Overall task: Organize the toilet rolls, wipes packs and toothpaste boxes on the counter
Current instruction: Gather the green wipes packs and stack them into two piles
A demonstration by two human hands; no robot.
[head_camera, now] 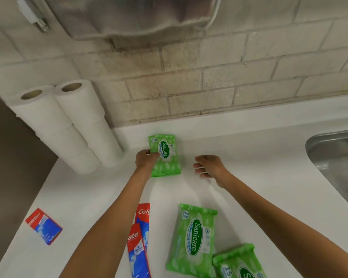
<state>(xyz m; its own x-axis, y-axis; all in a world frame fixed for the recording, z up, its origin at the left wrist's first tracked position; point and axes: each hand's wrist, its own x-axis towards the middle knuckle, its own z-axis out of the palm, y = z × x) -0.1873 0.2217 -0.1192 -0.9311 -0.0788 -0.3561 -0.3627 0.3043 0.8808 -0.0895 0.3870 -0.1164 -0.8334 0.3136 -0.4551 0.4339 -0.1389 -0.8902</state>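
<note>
Head view: our left hand (146,159) gripped the far wipes pack (164,155), flat on the counter (239,137) near the toilet rolls (72,127); our right hand (208,166) hovered open, empty. We judged squaring it parallel to the backsplash best.

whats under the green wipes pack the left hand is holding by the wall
More green edges show beneath the held green Sanicare wipes pack, so it seems to sit on other packs on the white counter. The left hand hides its left edge; count unclear.
</note>
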